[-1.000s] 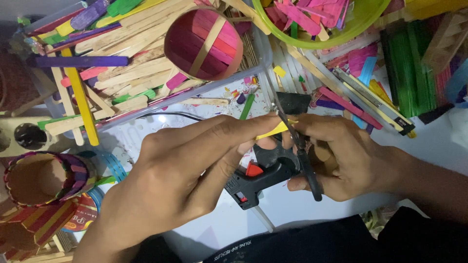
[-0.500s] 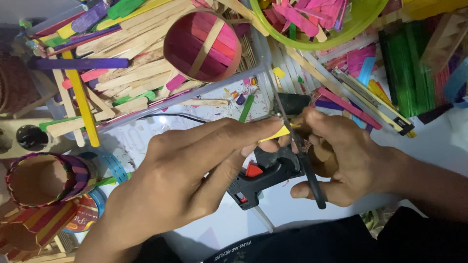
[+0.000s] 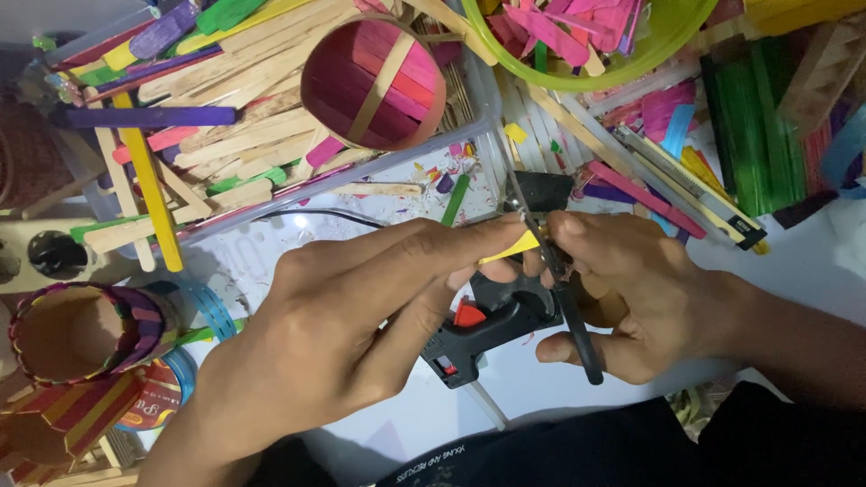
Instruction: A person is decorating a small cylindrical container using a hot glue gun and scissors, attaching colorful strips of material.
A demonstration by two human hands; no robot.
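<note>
**Trimming a yellow stick with scissors**

Head view: at frame centre, left hand pinching the yellow craft stick, grip closed on it. Right hand wrapped around the black scissors, blades meeting the stick's tip. Black glue gun lying on the table beneath. Best kept steady, fingertips clear of the blades, cutting square.

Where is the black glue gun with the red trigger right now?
In the head view, the black glue gun with the red trigger lies on the white tabletop, centre frame, beneath and between the left hand and right hand.
</note>
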